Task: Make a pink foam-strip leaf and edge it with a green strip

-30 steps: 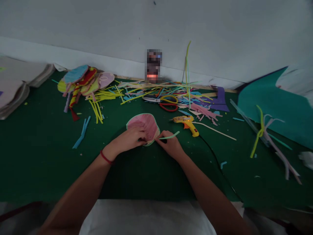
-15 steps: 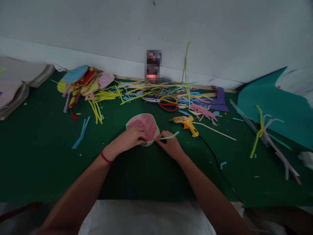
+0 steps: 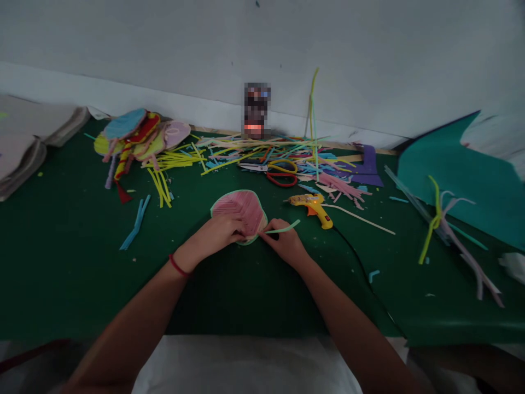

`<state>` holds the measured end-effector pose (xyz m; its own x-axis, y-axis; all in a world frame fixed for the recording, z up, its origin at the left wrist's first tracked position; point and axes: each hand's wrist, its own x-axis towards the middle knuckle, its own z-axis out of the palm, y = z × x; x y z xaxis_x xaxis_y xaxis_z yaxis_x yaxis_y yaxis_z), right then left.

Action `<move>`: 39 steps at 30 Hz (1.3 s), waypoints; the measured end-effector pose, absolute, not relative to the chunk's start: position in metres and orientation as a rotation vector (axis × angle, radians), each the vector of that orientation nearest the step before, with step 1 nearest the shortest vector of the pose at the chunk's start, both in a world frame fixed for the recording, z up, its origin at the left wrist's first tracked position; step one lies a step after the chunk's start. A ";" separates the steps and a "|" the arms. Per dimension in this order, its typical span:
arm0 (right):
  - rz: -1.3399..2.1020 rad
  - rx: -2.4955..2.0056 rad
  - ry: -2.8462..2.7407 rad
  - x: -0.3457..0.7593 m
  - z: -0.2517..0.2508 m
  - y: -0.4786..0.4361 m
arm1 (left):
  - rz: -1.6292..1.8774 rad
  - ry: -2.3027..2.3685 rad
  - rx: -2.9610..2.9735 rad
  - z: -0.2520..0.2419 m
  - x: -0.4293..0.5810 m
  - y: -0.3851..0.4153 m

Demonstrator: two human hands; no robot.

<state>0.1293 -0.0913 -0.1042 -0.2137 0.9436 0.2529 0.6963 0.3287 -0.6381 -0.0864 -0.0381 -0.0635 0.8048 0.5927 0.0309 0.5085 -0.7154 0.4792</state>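
Note:
A pink, rounded craft piece (image 3: 241,207) with a pale green edging lies on the green table in front of me. My left hand (image 3: 225,229) rests over its lower left part, fingers curled and gripping its lower edge. At its lower right edge my right hand (image 3: 283,239) pinches a pale green pipe cleaner (image 3: 283,230), whose loose end sticks out to the right. Fingers hide the spot where strip and edge meet. A yellow glue gun (image 3: 314,205) with a glowing orange light lies just right of the piece, nozzle pointing left.
Scissors (image 3: 283,173) and a heap of coloured pipe cleaners (image 3: 229,150) lie along the back. Finished-looking craft pieces (image 3: 127,126) are piled at back left. A teal sheet (image 3: 455,180) stands at right. The glue gun's black cord (image 3: 361,262) runs to the front edge.
Both hands keep nearly the same hold on the pink piece and the green strip. The whole view has shifted very slightly; nothing else visibly moved.

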 end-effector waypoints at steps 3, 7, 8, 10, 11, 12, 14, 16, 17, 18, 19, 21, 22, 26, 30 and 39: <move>0.515 -1.441 -1.989 0.129 -0.104 -0.091 | 0.237 0.838 2.553 -0.063 -0.085 -0.038; 0.507 -1.438 -1.987 0.129 -0.104 -0.091 | 0.200 0.882 2.578 -0.062 -0.084 -0.039; 0.506 -1.437 -1.987 0.129 -0.104 -0.091 | 0.195 0.890 2.582 -0.062 -0.084 -0.039; 0.505 -1.439 -1.990 0.129 -0.105 -0.091 | 0.191 0.876 2.595 -0.063 -0.084 -0.038; 0.504 -1.444 -1.992 0.129 -0.105 -0.091 | 0.196 0.861 2.602 -0.063 -0.084 -0.038; 0.504 -1.451 -1.993 0.129 -0.105 -0.091 | 0.205 0.845 2.607 -0.063 -0.083 -0.038; 0.512 -1.461 -1.997 0.129 -0.106 -0.091 | 0.223 0.826 2.610 -0.064 -0.083 -0.038; 0.522 -1.463 -1.995 0.129 -0.105 -0.091 | 0.231 0.838 2.601 -0.065 -0.083 -0.038; 0.526 -1.461 -1.994 0.129 -0.105 -0.091 | 0.237 0.846 2.599 -0.065 -0.083 -0.038; 0.530 -1.457 -1.993 0.129 -0.105 -0.091 | 0.247 0.851 2.597 -0.066 -0.083 -0.038; 0.532 -1.454 -1.991 0.129 -0.105 -0.091 | 0.259 0.853 2.597 -0.067 -0.083 -0.038; 0.539 -1.449 -1.987 0.129 -0.104 -0.091 | 0.286 0.843 2.595 -0.069 -0.083 -0.037; 0.542 -1.448 -1.986 0.129 -0.104 -0.091 | 0.297 0.838 2.592 -0.070 -0.083 -0.037; 0.542 -1.450 -1.980 0.129 -0.104 -0.091 | 0.286 0.846 2.568 -0.073 -0.083 -0.035; 0.538 -1.456 -1.983 0.130 -0.106 -0.090 | 0.280 0.852 2.531 -0.077 -0.082 -0.035; 0.564 -1.458 -1.967 0.130 -0.106 -0.090 | 0.322 0.896 2.422 -0.087 -0.083 -0.034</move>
